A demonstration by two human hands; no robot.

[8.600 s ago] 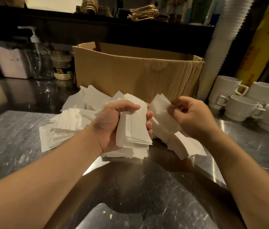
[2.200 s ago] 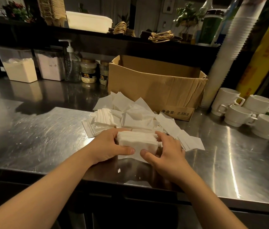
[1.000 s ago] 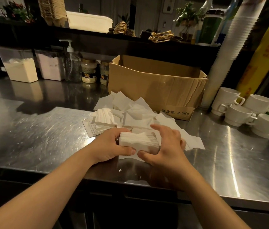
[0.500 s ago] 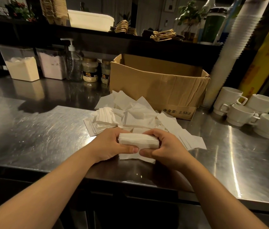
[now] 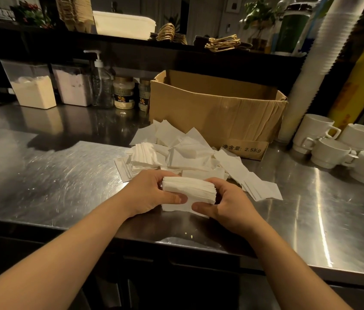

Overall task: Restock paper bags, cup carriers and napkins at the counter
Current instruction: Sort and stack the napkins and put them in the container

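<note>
A thick stack of white napkins is held between both hands just above the steel counter. My left hand grips its left end, thumb along the front. My right hand grips the right end, fingers curled over the top. Behind lies a loose pile of napkins, spread in front of an open cardboard box. Paper bags with twisted handles lie on the dark upper shelf. A stack of brown cup carriers stands at the shelf's left.
White mugs cluster at the right beside a tall sleeve of white cups. Two clear bins of powder, a pump bottle and small jars line the back left. The counter's front edge runs just below my wrists.
Both hands have closed in on the napkin stack and squared it; my right hand's fingers moved from the stack's back to curl over its right end. The stack is lifted slightly.
</note>
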